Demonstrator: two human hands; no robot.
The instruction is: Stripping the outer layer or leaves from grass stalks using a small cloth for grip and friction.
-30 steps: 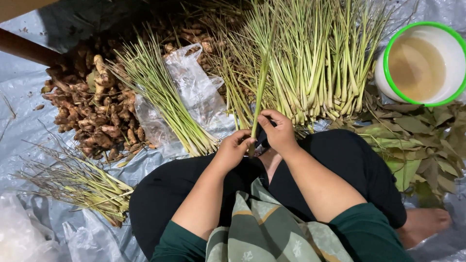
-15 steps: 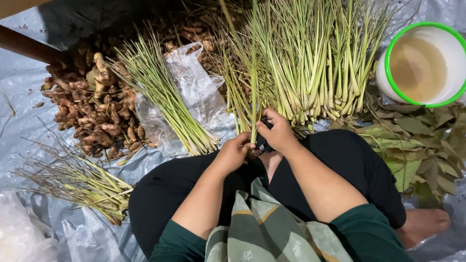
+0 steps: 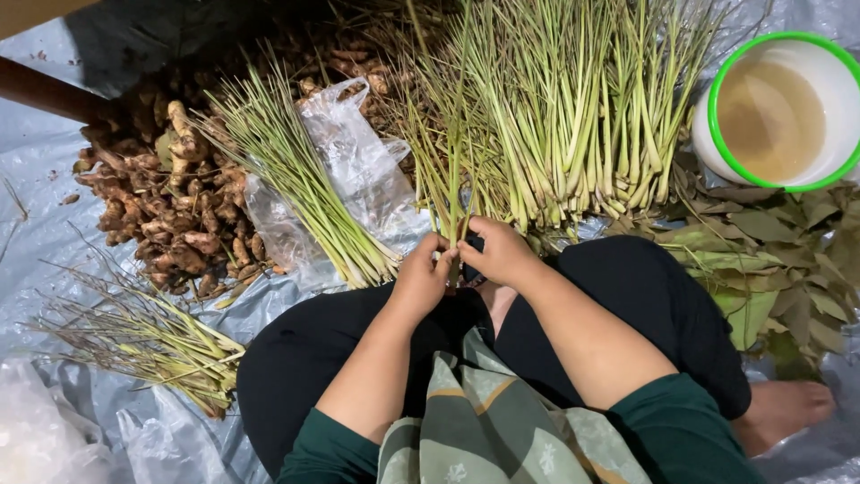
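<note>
A big heap of long green lemongrass stalks (image 3: 573,125) lies on the grey plastic sheet (image 3: 40,224) that covers the floor, right in front of the person's knees. To the left of it sits a smaller bunch of green stalks (image 3: 296,188) on a clear plastic bag (image 3: 358,166). Further left is a pile of brown knobbly roots (image 3: 170,215). A bunch of thin dry stalk tops (image 3: 143,336) lies near the left knee. A white bucket with a green rim (image 3: 779,112), with cloudy water in it, stands at the far right, above a heap of dull green leaves (image 3: 770,260).

Since a second ago, the stalks in the hands have tipped from leaning right to standing nearly straight up.

The left hand (image 3: 419,280) and the right hand (image 3: 497,253) are both closed around the bottom of a few thin green stalks (image 3: 452,179), held just above the lap. The hands touch each other.
</note>
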